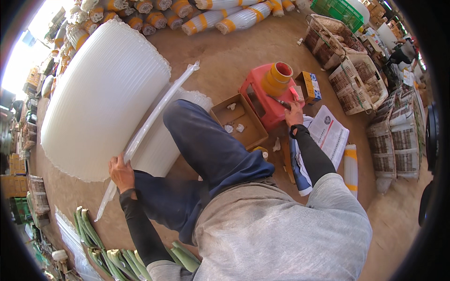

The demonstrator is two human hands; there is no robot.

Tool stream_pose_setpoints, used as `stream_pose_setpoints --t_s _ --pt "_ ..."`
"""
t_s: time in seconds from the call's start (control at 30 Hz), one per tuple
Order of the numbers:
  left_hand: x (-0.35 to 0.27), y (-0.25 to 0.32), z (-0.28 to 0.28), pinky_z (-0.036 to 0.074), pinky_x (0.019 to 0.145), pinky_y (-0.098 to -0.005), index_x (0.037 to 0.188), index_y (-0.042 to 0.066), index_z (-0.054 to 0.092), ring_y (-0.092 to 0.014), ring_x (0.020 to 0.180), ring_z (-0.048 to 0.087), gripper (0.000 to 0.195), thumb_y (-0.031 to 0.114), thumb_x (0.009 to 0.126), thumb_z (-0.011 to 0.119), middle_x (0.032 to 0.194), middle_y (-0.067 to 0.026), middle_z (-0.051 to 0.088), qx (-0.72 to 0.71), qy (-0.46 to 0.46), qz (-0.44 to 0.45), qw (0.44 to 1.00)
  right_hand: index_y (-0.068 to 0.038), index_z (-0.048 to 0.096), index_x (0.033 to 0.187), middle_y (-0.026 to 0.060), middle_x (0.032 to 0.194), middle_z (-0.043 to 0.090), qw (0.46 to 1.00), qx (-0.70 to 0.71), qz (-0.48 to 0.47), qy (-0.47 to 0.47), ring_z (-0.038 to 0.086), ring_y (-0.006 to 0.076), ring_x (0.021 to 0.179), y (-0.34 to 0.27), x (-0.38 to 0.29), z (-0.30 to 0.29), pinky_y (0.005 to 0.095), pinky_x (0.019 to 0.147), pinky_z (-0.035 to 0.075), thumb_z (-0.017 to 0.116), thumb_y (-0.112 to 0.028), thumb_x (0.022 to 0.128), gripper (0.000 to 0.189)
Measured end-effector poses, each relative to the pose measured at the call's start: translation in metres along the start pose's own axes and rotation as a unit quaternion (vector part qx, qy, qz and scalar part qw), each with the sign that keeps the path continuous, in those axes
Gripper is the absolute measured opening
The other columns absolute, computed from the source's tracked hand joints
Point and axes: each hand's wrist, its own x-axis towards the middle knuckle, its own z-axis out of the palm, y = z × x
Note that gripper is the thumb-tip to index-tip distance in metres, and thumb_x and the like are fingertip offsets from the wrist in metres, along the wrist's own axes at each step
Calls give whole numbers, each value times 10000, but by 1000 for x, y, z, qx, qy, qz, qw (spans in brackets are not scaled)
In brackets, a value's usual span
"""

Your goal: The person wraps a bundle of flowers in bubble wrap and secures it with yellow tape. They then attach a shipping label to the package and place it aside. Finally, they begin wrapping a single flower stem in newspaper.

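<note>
My left hand is closed around a long, narrow roll of clear plastic film that slants across my left knee. Beside it lie wide stacks of ribbed white plastic sleeves. My right hand grips the dark handle of a knife over a red plastic stool. Rolls of yellow tape are stacked on that stool, next to a small pink-and-white box. Under my right forearm are printed newspaper sheets.
An open cardboard box with paper scraps stands by my right knee. Plastic crates line the right side. Taped bundles are piled ahead. Thick green stalks lie at lower left. A person is at far right.
</note>
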Motion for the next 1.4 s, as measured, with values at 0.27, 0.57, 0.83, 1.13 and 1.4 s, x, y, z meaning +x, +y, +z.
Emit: stream_pose_setpoints --t_s 0.27,0.57,0.83,1.13,1.4 --pt "-9 1 -5 504 909 -473 1145 87 700 -375 1054 603 391 23 767 778 1057 -147 636 -18 13 -15 1000 -62 550 1408 187 1478 506 994 -52 39 -92 468 378 1376 27 9 19 450 1141 412 733 -167 839 606" --pt "-9 1 -3 502 917 -475 1147 76 700 -380 1056 607 369 27 786 761 1074 -154 644 -38 14 -24 999 -53 516 1430 202 1476 501 994 -51 22 -94 454 399 1387 32 13 17 463 1166 386 728 -140 830 642" --pt "-25 -42 27 497 947 -474 1190 65 702 -393 1060 625 357 24 836 719 1121 -165 668 -57 15 -22 998 -26 678 1107 215 1124 668 985 21 -93 141 606 420 1116 17 -68 15 505 1015 472 672 -125 838 287" --pt "-4 -30 16 521 915 -461 1209 60 696 -380 1061 650 324 80 888 727 1150 -158 666 -24 -36 -10 999 -74 701 1112 174 1117 665 972 -25 198 120 608 394 1122 127 -213 -38 457 1002 482 680 -102 804 310" --pt "7 -33 24 531 919 -444 1209 74 709 -363 1052 667 326 117 888 737 1151 -155 675 -4 -37 11 999 -32 674 1215 215 1255 612 964 17 264 19 557 388 1232 149 -248 -33 445 1059 455 816 -363 777 567"
